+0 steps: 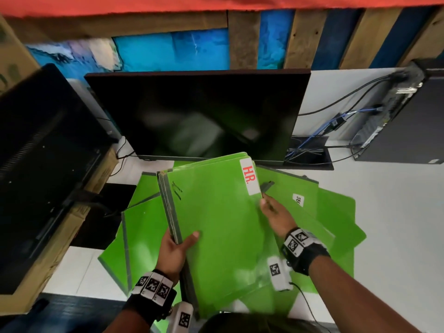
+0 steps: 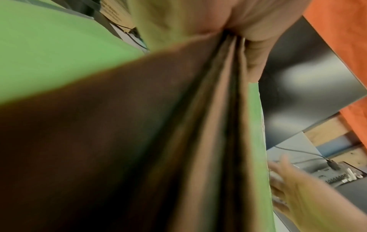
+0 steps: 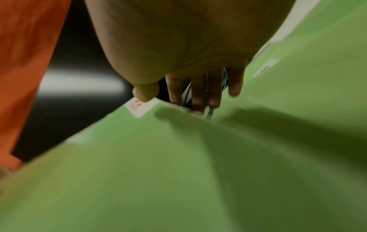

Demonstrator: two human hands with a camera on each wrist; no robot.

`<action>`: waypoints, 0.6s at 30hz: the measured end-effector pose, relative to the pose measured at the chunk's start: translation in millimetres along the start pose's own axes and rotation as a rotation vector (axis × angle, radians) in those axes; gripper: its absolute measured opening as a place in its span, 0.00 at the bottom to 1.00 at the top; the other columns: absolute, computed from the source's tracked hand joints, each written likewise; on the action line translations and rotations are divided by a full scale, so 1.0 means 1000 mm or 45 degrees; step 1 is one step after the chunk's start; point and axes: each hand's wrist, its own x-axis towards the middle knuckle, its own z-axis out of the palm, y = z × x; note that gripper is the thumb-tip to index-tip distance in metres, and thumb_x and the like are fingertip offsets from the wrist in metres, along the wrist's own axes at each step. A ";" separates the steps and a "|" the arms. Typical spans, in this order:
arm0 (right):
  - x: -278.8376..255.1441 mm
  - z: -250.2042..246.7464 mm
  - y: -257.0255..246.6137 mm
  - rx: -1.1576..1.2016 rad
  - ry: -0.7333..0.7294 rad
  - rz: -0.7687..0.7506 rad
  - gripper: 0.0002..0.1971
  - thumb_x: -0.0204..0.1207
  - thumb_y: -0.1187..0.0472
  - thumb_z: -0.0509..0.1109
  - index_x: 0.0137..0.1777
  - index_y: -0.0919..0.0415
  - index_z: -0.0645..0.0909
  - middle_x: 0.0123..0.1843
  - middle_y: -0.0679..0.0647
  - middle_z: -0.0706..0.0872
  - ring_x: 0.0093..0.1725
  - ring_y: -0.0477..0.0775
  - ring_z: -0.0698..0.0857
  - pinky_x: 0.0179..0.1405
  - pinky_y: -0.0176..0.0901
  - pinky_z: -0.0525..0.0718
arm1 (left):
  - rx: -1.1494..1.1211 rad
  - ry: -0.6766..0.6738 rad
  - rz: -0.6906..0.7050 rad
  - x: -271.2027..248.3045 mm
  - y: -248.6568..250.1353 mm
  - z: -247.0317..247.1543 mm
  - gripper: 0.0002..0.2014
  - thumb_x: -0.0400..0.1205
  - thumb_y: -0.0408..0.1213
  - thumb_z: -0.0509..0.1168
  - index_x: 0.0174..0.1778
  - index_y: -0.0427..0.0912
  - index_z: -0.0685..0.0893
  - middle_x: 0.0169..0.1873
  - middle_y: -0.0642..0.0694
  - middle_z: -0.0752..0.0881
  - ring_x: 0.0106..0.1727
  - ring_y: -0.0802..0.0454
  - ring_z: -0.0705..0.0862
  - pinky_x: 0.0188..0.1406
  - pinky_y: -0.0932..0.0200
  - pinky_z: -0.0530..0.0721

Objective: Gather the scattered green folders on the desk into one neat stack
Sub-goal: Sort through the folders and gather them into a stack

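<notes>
**Above the table, a held stack between two hands**

Over the white table (image 1: 384, 212), in front of the dark monitor (image 1: 197, 114), the left hand (image 1: 174, 252) grips a stack (image 1: 216, 212) of green folders by its spine edge. The thumb (image 1: 192, 236) lies flat on the top cover and the fingers curl out of sight beneath, so the stack sits clamped between them. From the left wrist view the layered spines run straight up into the crook of the hand (image 2: 228, 28). The top folder carries a white label (image 1: 249, 176) reading "H.R." at its far right corner.

The right hand (image 1: 276, 213) reaches to the stack's right edge, just below that label. Its fingers (image 3: 196, 92) are fairly straight and slightly spread, tips at the edge, the thumb (image 3: 146, 92) near the label; whether they pinch the cover or only touch it cannot be told.

More loose folders (image 1: 312, 207) lie fanned on the table under and around the held stack, one with a small white label (image 1: 298, 200). A second monitor (image 1: 40, 152) stands at left, a computer case (image 1: 403, 126) with cables at right.
</notes>
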 end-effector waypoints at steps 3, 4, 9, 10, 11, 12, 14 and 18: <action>0.010 -0.020 0.032 -0.589 0.199 0.184 0.41 0.75 0.33 0.60 0.83 0.52 0.53 0.84 0.59 0.61 0.82 0.64 0.61 0.79 0.63 0.60 | -0.031 0.024 -0.019 0.006 0.002 -0.016 0.24 0.67 0.32 0.79 0.57 0.33 0.81 0.48 0.34 0.90 0.46 0.39 0.88 0.50 0.41 0.85; 0.011 -0.025 0.043 -0.658 0.206 0.277 0.46 0.73 0.34 0.63 0.84 0.56 0.49 0.84 0.60 0.58 0.82 0.64 0.60 0.79 0.63 0.60 | -0.046 0.040 -0.020 0.009 0.002 -0.021 0.24 0.67 0.32 0.79 0.57 0.32 0.81 0.48 0.36 0.90 0.45 0.38 0.87 0.48 0.43 0.85; 0.004 -0.038 0.071 -0.845 0.194 0.359 0.51 0.63 0.37 0.76 0.81 0.56 0.55 0.78 0.61 0.66 0.77 0.63 0.67 0.74 0.59 0.70 | -0.055 0.084 -0.037 0.019 -0.001 -0.033 0.19 0.70 0.28 0.76 0.57 0.36 0.82 0.50 0.37 0.91 0.51 0.36 0.89 0.55 0.38 0.85; 0.005 -0.043 0.071 -0.806 0.205 0.372 0.50 0.61 0.38 0.79 0.79 0.55 0.58 0.75 0.61 0.69 0.74 0.64 0.69 0.72 0.58 0.73 | -0.056 0.085 -0.047 0.020 -0.004 -0.034 0.19 0.70 0.29 0.76 0.57 0.36 0.82 0.50 0.37 0.90 0.52 0.35 0.88 0.56 0.36 0.85; 0.006 -0.047 0.071 -0.723 0.204 0.372 0.49 0.60 0.40 0.80 0.77 0.55 0.61 0.74 0.61 0.70 0.73 0.64 0.71 0.71 0.58 0.74 | -0.057 0.078 -0.053 0.021 -0.005 -0.034 0.20 0.70 0.30 0.77 0.57 0.37 0.82 0.50 0.37 0.90 0.53 0.34 0.88 0.57 0.34 0.84; 0.005 -0.050 0.068 -0.628 0.203 0.365 0.47 0.61 0.42 0.80 0.76 0.56 0.62 0.73 0.62 0.70 0.72 0.65 0.73 0.70 0.58 0.75 | -0.059 0.072 -0.058 0.021 -0.006 -0.034 0.22 0.68 0.32 0.78 0.58 0.38 0.82 0.51 0.37 0.90 0.53 0.33 0.88 0.57 0.34 0.84; 0.003 -0.055 0.066 -0.520 0.258 0.305 0.42 0.65 0.41 0.77 0.74 0.59 0.66 0.73 0.62 0.71 0.70 0.66 0.76 0.69 0.59 0.77 | -0.066 0.068 -0.076 0.022 -0.009 -0.032 0.24 0.67 0.34 0.79 0.57 0.38 0.82 0.51 0.36 0.90 0.53 0.33 0.88 0.57 0.33 0.84; -0.009 -0.066 0.067 -0.368 0.383 0.263 0.31 0.72 0.41 0.72 0.68 0.60 0.73 0.71 0.61 0.75 0.66 0.66 0.79 0.64 0.56 0.77 | -0.063 0.049 -0.079 0.022 -0.006 -0.025 0.15 0.71 0.29 0.75 0.52 0.39 0.82 0.49 0.34 0.89 0.47 0.37 0.88 0.53 0.39 0.85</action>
